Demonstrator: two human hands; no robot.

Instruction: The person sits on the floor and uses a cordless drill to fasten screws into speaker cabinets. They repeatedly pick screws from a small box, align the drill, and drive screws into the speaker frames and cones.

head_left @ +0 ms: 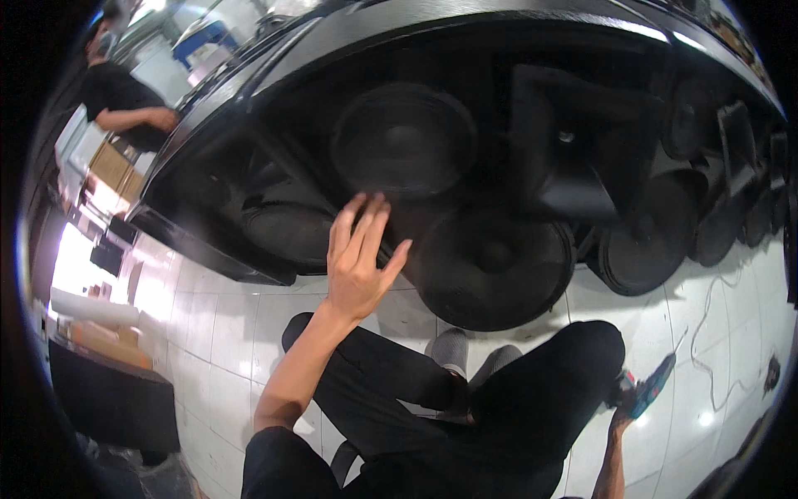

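Observation:
A large black speaker cabinet [465, 62] stands in front of me. Its face holds an upper woofer [403, 137], a lower woofer [499, 258] and a square horn [578, 195]. My left hand [359, 258] reaches up to the cabinet with fingers spread and nothing in it. Its fingertips are near the lower edge of the upper woofer; whether they touch is unclear. Low at the right, beside my knee, my right hand [623, 407] is closed around a teal cordless drill [653, 389]. The drill's long thin bit points up and away from me.
More black speakers [648, 237] line up to the right. A white cable [706, 333] trails over the tiled floor [220, 320]. Another person [125, 104] stands at the far left. Near left are a black box [108, 399] and a white roll [91, 308].

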